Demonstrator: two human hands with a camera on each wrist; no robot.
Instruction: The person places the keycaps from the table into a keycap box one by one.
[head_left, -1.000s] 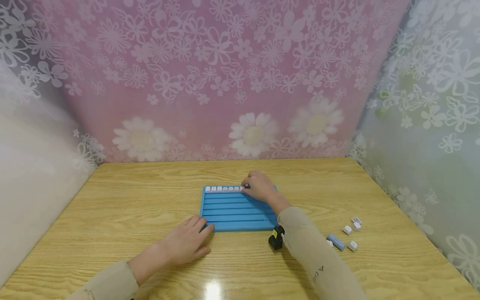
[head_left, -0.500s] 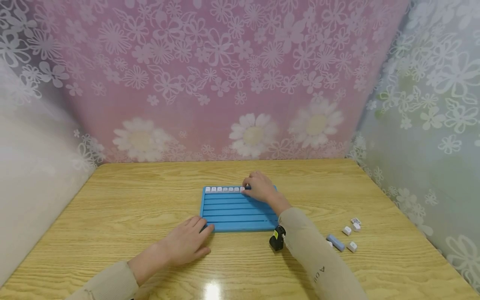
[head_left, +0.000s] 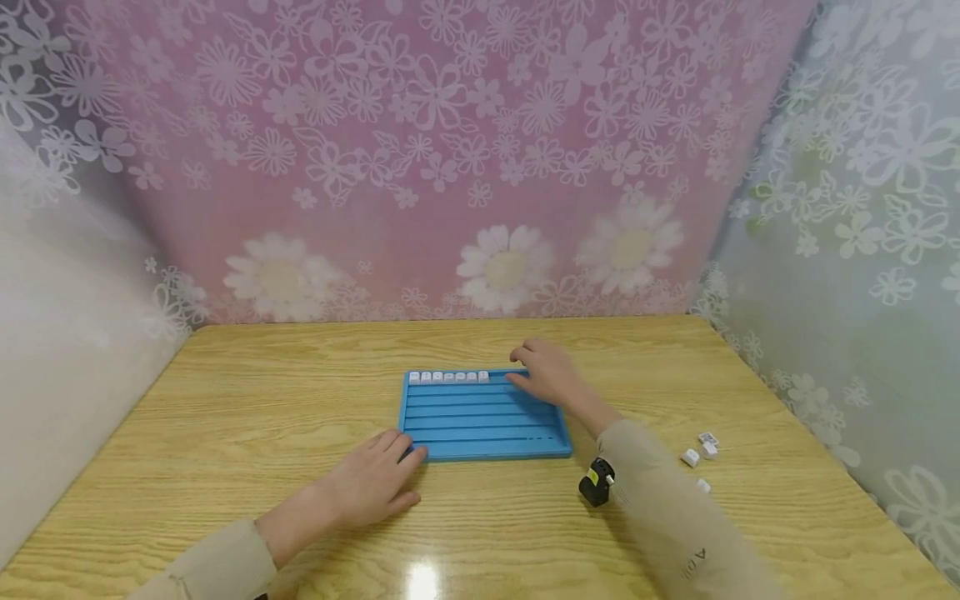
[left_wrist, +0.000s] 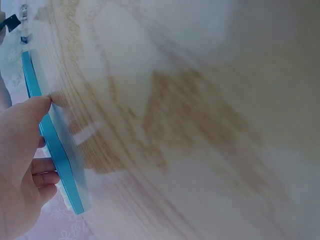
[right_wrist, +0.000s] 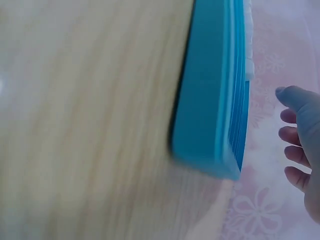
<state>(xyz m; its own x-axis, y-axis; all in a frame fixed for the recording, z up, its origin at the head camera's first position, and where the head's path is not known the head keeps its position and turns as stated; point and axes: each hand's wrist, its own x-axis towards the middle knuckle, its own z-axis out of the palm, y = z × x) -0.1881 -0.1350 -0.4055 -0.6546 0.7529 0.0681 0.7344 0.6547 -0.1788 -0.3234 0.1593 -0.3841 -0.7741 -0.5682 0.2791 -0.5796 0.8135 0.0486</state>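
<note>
At the middle of the bench (head_left: 472,533), the left hand (head_left: 367,483), relaxed, touches the near-left corner of the blue tray (head_left: 491,457); loose caps (head_left: 690,457) lie unplaced toward the right edge; beyond, the right hand (head_left: 553,375), half spread, holds nothing; seven keycaps (head_left: 449,378) leave the far row seemingly unfinished

- Hiding the far right corner of the blue tray (head_left: 472,411) behind the right hand (head_left: 553,373).
- Showing keycaps (head_left: 449,378) too small for reading.
- Running the right sleeve (head_left: 671,492) off the head view's bottom.
- Blurring the right wrist view's tabletop (right_wrist: 95,120).
</note>
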